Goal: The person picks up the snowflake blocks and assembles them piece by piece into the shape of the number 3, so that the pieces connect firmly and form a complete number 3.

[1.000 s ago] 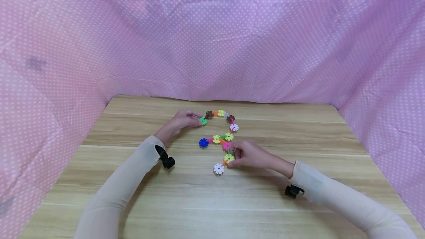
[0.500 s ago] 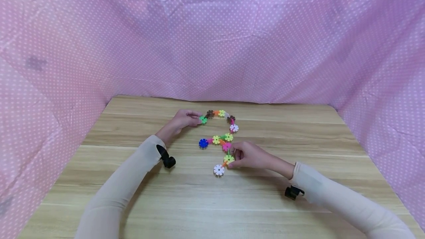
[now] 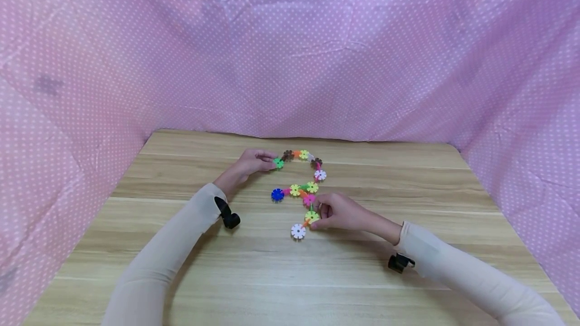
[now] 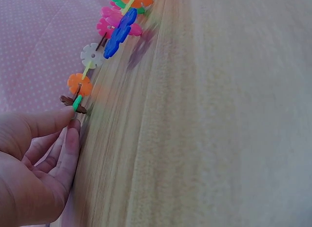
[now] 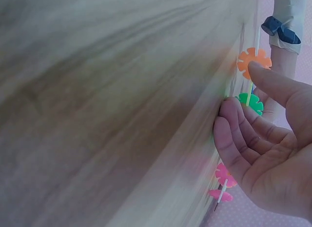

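A chain of slotted plastic snowflake discs [image 3: 295, 190] in several colours lies on the wooden table, bent roughly like a figure 2. My left hand [image 3: 249, 164] pinches the green disc [image 3: 278, 163] at its far left end between thumb and fingertips, beside a brown disc [image 4: 68, 103]. At the lower part, my right hand [image 3: 342, 211] holds the chain, its thumb at the yellow disc [image 3: 311, 217] and its fingers bent near the pink disc [image 3: 309, 199]. In the right wrist view the thumb overlaps an orange disc [image 5: 253, 61]. A white disc [image 3: 298, 231] forms the near end.
A blue disc [image 3: 278, 194] sticks out leftward from the middle of the chain. The wooden table [image 3: 254, 280] extends around both arms. Pink dotted cloth [image 3: 290, 54] hangs behind and at both sides. Each wrist wears a black camera mount [image 3: 228, 218].
The far part of the chain has shifted very slightly to the right along with the left hand. The right hand keeps nearly the same place and hold.
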Demonstrator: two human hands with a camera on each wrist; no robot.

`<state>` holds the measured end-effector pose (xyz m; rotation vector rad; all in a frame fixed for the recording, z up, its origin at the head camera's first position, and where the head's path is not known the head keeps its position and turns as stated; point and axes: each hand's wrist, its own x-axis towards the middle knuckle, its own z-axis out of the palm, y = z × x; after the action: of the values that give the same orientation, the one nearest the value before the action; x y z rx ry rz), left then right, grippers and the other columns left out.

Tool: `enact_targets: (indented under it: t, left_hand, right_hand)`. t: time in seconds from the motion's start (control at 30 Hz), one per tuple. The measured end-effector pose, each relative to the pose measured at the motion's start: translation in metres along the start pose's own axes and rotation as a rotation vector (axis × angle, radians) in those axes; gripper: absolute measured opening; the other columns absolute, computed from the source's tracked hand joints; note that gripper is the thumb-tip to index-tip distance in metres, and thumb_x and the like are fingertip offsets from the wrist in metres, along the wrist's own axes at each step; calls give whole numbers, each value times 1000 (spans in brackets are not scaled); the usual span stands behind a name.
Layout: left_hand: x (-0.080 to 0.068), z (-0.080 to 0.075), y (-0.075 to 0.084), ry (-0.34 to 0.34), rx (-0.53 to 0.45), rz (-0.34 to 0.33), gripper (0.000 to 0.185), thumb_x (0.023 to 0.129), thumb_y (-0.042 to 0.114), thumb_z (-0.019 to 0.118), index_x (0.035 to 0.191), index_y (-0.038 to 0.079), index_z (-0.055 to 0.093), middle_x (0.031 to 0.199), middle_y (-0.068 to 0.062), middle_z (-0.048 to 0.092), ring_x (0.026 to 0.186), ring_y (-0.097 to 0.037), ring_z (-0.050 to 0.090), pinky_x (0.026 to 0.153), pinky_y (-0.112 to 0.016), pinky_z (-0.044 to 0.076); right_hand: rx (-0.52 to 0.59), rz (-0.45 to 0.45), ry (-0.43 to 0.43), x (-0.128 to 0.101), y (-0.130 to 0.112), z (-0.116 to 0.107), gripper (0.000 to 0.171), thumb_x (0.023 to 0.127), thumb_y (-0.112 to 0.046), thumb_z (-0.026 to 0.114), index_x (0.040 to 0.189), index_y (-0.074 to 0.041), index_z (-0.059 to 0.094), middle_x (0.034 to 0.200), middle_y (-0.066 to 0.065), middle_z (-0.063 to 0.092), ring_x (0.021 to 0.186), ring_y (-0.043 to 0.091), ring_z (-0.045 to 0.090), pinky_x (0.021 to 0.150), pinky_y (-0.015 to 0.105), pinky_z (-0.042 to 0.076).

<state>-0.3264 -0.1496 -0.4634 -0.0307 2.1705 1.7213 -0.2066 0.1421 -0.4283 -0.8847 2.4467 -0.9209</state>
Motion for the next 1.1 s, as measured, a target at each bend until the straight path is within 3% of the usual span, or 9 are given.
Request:
enact_targets:
  t: [0.53,0.77,0.97,1.1]
  left_hand:
    - [-8,2,2,-14,20,21,42,91,6,75,132,3,65,110,-4,70,93,-10,64,84,-18,57]
    - [-10,0,4,-21,37,11,43,93,10,74,134,5,63,116,-8,68,95,-12,65,92,-25,57]
    - [-15,-3,3,-28,58,-2,44,95,14,72,137,7,61,129,-14,66,110,-20,64,105,-34,53]
    - [-18,-3,1,-18,58,-9,43,96,14,71,137,6,61,133,-15,65,115,-20,63,106,-32,52]
  right_hand:
    - [-8,5,3,-4,-3,1,25,87,-28,83,92,-10,65,73,-4,59,64,7,50,57,19,45]
    - [4,4,10,-3,-2,0,27,86,-29,83,96,-10,67,74,-3,60,65,7,52,57,19,47]
    - [-10,0,30,-3,-2,1,28,85,-29,84,98,-9,68,74,-4,62,65,6,54,58,20,49]
    - [-23,5,46,-5,-6,2,30,85,-31,84,96,-8,68,72,-4,61,63,6,52,57,19,47]
